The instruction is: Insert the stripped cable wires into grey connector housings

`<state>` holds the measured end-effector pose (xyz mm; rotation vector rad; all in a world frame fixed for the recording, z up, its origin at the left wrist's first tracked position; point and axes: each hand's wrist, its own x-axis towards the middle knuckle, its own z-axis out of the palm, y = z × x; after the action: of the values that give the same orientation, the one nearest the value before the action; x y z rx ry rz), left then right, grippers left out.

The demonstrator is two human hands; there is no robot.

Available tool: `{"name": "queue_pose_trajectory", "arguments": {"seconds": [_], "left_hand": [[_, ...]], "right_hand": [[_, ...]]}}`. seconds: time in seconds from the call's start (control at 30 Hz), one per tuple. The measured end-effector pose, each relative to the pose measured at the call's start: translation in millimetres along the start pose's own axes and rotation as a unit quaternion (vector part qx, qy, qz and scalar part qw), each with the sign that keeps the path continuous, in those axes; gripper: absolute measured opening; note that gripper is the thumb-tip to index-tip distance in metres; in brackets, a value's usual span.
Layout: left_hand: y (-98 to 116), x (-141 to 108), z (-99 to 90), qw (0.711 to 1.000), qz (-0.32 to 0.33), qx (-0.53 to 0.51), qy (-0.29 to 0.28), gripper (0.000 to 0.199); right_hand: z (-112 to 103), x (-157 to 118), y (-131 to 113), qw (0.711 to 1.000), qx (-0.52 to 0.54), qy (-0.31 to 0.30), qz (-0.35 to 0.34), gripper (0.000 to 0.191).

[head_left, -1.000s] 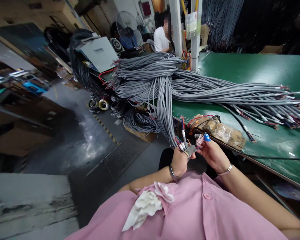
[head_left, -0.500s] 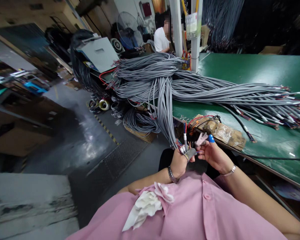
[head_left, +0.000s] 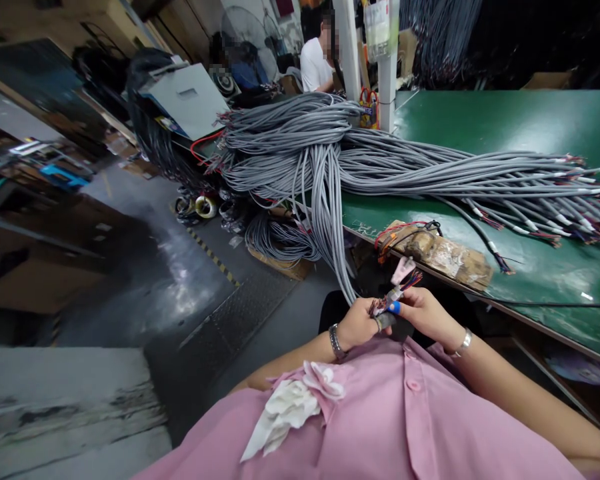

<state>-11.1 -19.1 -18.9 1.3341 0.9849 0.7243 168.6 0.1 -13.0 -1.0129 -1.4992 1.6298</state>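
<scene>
My left hand (head_left: 359, 328) is closed around the ends of a bundle of grey cables (head_left: 334, 227) that hangs down from the table. Short coloured wires stick out above its fingers, and grey wrapping covers one finger. Close beside it, my right hand (head_left: 425, 315) is pinched at one cable end with a white sleeve, its blue-covered fingertip (head_left: 394, 307) pressed against the wires. A fan of coloured wire ends (head_left: 412, 280) points up and right from there. Just beyond the fingers is a pale pink clip (head_left: 403, 269), at the front of a taped wooden block (head_left: 445, 257).
More grey cables (head_left: 420, 170) lie in a thick pile across the green table (head_left: 490, 120), stripped ends to the right. A black cord (head_left: 545, 305) runs along the table's front. A grey box (head_left: 187, 97), cable coils (head_left: 280, 240) and a seated person (head_left: 314, 65) are farther back.
My right hand has moved left and down against my left hand, its fingers now closed on a cable end. The wire ends now slant up and right. The view has shifted slightly.
</scene>
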Motion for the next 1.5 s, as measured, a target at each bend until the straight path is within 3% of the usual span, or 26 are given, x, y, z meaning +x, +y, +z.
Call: {"name": "queue_pose_trajectory", "arguments": {"seconds": [0.17,0.27,0.4,0.53,0.63,0.93,1.5], "left_hand": [[4,0,-0.4,0.992,0.004,-0.040,0.120,0.040],[6,3,2.2,0.986,0.008,-0.070,0.150,0.040],[5,5,-1.9,0.994,0.012,-0.058,0.096,0.042],[7,-1,-12.4,0.999,0.007,-0.024,-0.021,0.040],[8,-6,-14.2,0.999,0.016,-0.016,-0.042,0.037],[-2,-2,-0.7,0.989,0.041,-0.081,0.115,0.040],[-5,1,2.8,0.978,0.040,-0.082,0.189,0.039]], "right_hand": [[-1,-7,3,0.999,0.020,0.031,0.025,0.030],[6,-10,7,0.995,0.069,0.068,0.022,0.029],[17,-12,10,0.988,0.113,0.106,-0.002,0.020],[23,-13,4,0.983,0.173,0.044,0.039,0.021],[24,-9,0,0.985,0.168,0.015,0.040,0.023],[20,0,-1,0.980,0.164,0.106,0.036,0.025],[16,-6,14,0.966,0.211,0.141,0.043,0.021]]}}
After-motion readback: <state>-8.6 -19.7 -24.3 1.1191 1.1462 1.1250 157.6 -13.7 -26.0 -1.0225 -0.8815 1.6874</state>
